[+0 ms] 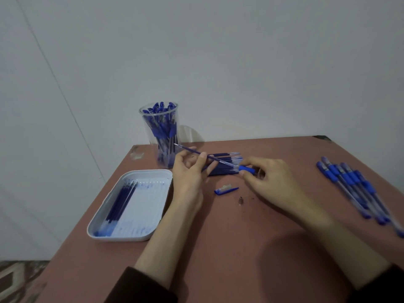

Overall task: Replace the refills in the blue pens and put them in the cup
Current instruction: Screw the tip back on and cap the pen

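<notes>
My left hand [192, 169] pinches a thin blue refill [196, 152] whose tip points up-left toward the cup. My right hand [269, 173] holds a pen barrel [246, 169] by its blue grip, and the refill's rear end meets the barrel's mouth. A clear cup [161, 136] packed with several blue pens stands at the table's far left. A row of refills [225, 164] lies behind my hands. A blue pen cap [226, 190] and a small metal tip [241, 201] lie on the table below them.
A white tray [131, 204] holding several refills, smeared with blue ink, sits at the left. Several capped blue pens [354, 189] lie at the right edge. The brown table [229, 248] butts against a pale wall.
</notes>
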`<move>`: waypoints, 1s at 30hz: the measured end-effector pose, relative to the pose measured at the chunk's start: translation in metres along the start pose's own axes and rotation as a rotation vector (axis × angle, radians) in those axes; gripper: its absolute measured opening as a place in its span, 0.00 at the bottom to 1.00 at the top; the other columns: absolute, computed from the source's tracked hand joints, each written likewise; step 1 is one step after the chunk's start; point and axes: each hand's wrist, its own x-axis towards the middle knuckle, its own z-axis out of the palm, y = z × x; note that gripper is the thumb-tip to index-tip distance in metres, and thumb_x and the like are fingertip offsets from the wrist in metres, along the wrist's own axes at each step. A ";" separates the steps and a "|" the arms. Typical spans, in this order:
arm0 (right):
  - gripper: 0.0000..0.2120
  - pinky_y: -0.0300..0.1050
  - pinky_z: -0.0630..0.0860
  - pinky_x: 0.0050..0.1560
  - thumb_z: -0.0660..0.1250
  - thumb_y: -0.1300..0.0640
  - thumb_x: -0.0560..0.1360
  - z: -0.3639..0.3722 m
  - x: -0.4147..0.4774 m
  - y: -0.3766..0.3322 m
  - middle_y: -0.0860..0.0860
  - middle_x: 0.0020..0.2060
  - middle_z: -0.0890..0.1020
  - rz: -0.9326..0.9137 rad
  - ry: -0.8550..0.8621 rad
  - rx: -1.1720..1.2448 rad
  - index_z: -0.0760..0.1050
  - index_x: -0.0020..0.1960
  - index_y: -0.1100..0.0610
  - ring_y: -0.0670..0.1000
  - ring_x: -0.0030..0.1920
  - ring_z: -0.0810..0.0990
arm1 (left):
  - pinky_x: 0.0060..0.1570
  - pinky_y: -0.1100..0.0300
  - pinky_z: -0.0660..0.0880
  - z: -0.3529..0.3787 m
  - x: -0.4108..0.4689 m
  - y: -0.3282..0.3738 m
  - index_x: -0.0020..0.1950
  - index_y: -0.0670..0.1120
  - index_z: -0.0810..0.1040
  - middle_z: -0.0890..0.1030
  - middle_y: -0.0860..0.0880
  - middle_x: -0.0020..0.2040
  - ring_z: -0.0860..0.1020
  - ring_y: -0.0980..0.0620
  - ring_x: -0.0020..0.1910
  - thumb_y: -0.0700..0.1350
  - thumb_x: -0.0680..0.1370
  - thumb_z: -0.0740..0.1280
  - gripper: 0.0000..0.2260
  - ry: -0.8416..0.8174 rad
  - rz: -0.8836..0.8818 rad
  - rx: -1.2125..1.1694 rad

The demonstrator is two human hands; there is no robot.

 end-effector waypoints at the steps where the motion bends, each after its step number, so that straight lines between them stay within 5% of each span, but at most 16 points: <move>1: 0.05 0.40 0.65 0.38 0.68 0.54 0.73 0.000 0.000 0.000 0.38 0.33 0.75 -0.002 0.001 -0.002 0.81 0.49 0.48 0.37 0.33 0.70 | 0.43 0.59 0.82 -0.001 0.000 0.000 0.54 0.41 0.70 0.72 0.43 0.40 0.79 0.54 0.36 0.31 0.78 0.63 0.08 -0.001 -0.003 -0.004; 7: 0.07 0.41 0.67 0.40 0.68 0.53 0.74 -0.002 0.000 -0.001 0.39 0.36 0.77 0.026 0.002 -0.025 0.82 0.51 0.49 0.41 0.35 0.72 | 0.43 0.60 0.81 0.001 -0.001 -0.001 0.53 0.41 0.69 0.73 0.44 0.37 0.79 0.55 0.34 0.31 0.78 0.61 0.08 -0.023 0.023 0.017; 13: 0.07 0.40 0.66 0.39 0.70 0.53 0.72 -0.002 0.000 0.000 0.38 0.34 0.77 -0.014 -0.007 0.002 0.82 0.50 0.47 0.35 0.34 0.72 | 0.42 0.62 0.81 0.002 -0.004 -0.002 0.51 0.42 0.69 0.74 0.45 0.36 0.81 0.55 0.34 0.31 0.78 0.62 0.07 -0.052 0.008 0.028; 19: 0.05 0.39 0.69 0.37 0.70 0.54 0.73 0.002 0.002 0.000 0.38 0.30 0.76 0.004 0.023 0.107 0.80 0.45 0.43 0.39 0.32 0.74 | 0.51 0.51 0.80 0.004 -0.012 -0.010 0.52 0.41 0.74 0.81 0.38 0.47 0.82 0.41 0.48 0.31 0.77 0.65 0.07 -0.289 -0.080 0.177; 24: 0.07 0.44 0.70 0.34 0.66 0.58 0.76 -0.008 0.008 -0.002 0.47 0.28 0.77 0.244 0.075 0.618 0.80 0.43 0.49 0.46 0.29 0.73 | 0.53 0.54 0.78 -0.003 -0.008 -0.014 0.53 0.49 0.80 0.83 0.51 0.46 0.81 0.52 0.45 0.38 0.73 0.72 0.11 -0.540 0.024 0.772; 27: 0.09 0.41 0.70 0.33 0.63 0.60 0.78 -0.020 0.010 -0.005 0.51 0.30 0.78 0.346 0.117 0.825 0.81 0.45 0.52 0.48 0.32 0.73 | 0.48 0.65 0.75 -0.007 -0.011 -0.009 0.51 0.52 0.84 0.84 0.53 0.43 0.79 0.57 0.40 0.49 0.69 0.76 0.11 -0.709 0.083 1.072; 30: 0.08 0.38 0.72 0.33 0.62 0.59 0.79 -0.027 0.009 -0.007 0.54 0.32 0.78 0.378 0.127 0.936 0.81 0.49 0.57 0.48 0.32 0.74 | 0.46 0.65 0.74 -0.008 -0.015 -0.003 0.49 0.53 0.84 0.84 0.51 0.42 0.78 0.57 0.41 0.50 0.68 0.77 0.11 -0.757 0.194 1.234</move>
